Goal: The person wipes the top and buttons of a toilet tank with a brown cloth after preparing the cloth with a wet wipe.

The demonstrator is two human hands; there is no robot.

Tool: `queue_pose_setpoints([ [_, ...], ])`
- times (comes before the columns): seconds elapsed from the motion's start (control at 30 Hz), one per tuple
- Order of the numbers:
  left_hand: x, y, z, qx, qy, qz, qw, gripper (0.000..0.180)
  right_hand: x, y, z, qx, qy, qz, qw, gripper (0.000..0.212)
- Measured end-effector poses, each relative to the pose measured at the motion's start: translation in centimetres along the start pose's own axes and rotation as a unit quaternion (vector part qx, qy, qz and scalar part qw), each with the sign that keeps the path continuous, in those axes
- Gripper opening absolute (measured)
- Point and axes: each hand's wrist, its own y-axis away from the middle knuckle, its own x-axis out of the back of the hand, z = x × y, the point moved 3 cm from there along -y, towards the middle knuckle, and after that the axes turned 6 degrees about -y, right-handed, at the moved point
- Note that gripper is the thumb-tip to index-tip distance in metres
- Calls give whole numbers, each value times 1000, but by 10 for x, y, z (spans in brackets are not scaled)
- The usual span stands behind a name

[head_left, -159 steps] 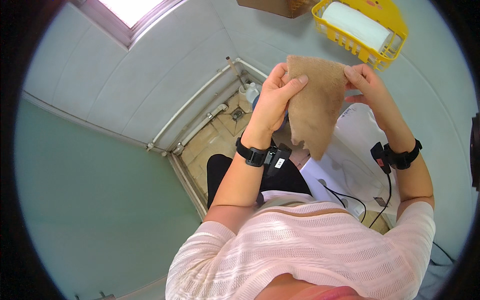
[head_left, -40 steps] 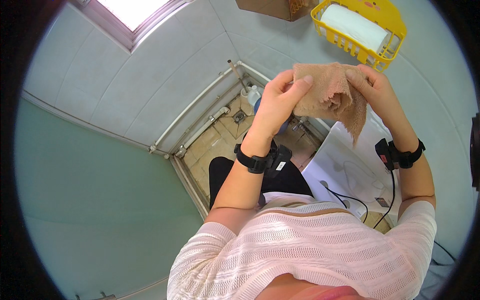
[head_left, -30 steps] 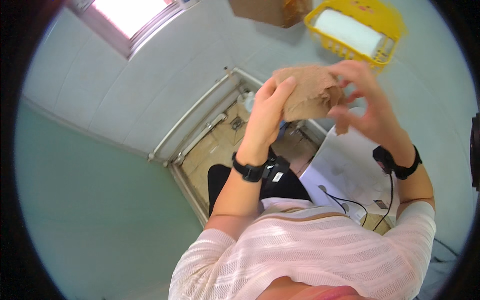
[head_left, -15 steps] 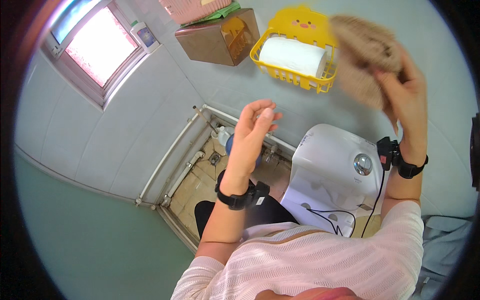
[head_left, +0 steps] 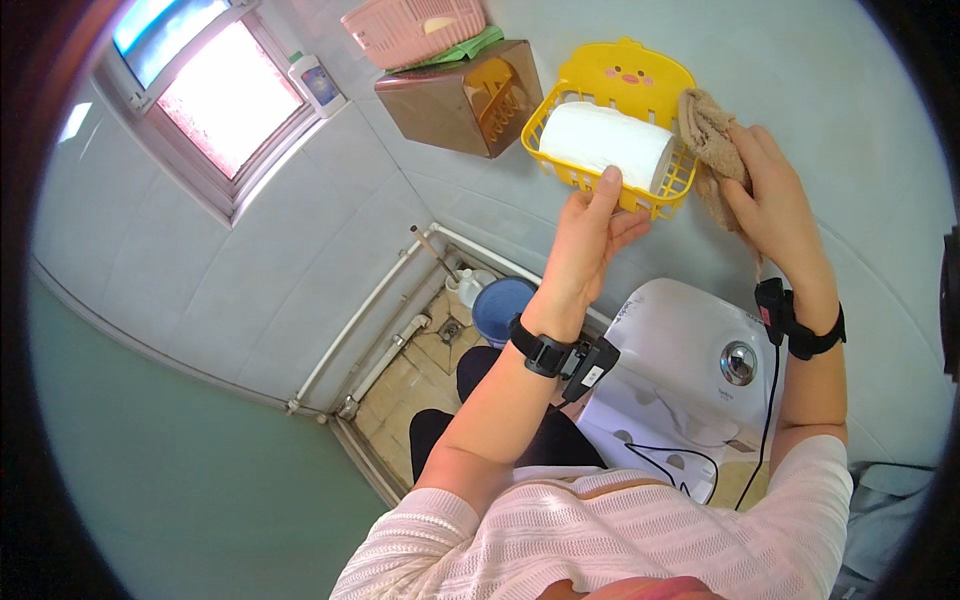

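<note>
A yellow wall basket [head_left: 560, 172] with a cartoon-face back plate hangs on the tiled wall. Inside it lies a white paper roll [head_left: 600, 136]. My left hand [head_left: 590, 235] grips the basket's front edge from below, thumb up over the rim and fingers curled underneath. In my right hand [head_left: 775, 195] is a bunched brown cloth [head_left: 708, 135], pressed to the basket's right side. Part of the cloth hangs down below the fingers. Both wrists wear black straps with small devices.
Left of the basket, a brown box [head_left: 450, 100] carries a pink basket [head_left: 415, 28]. A white bottle [head_left: 318, 85] stands on the window sill. Below are a white toilet [head_left: 680, 330], a blue bucket [head_left: 500, 310] and wall pipes [head_left: 340, 345]. A thin black cable [head_left: 768, 420] hangs from my right wrist.
My left hand has come up and right from mid-air to take hold of the basket's front. My right hand has lowered the cloth from beside the back plate to the basket's right side.
</note>
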Motion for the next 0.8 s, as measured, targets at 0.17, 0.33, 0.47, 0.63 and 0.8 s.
queue_pose_setpoints([
  [0.17,-1,1,2,-9,2,-12,1000,61,17,3,-3,14,-1,-92,996,39],
  [0.33,2,-1,-1,-18,12,-12,1000,61,24,1,-12,-77,-122,-25,989,36],
  [0.47,-5,-2,2,-4,14,-10,1000,61,6,4,-11,-15,-22,12,1000,34],
  [0.63,5,0,4,-5,3,-18,1000,61,2,14,-49,-33,-62,-173,982,33],
  [0.8,-1,3,5,-14,3,-19,1000,62,29,3,-17,-19,-179,-92,979,34],
])
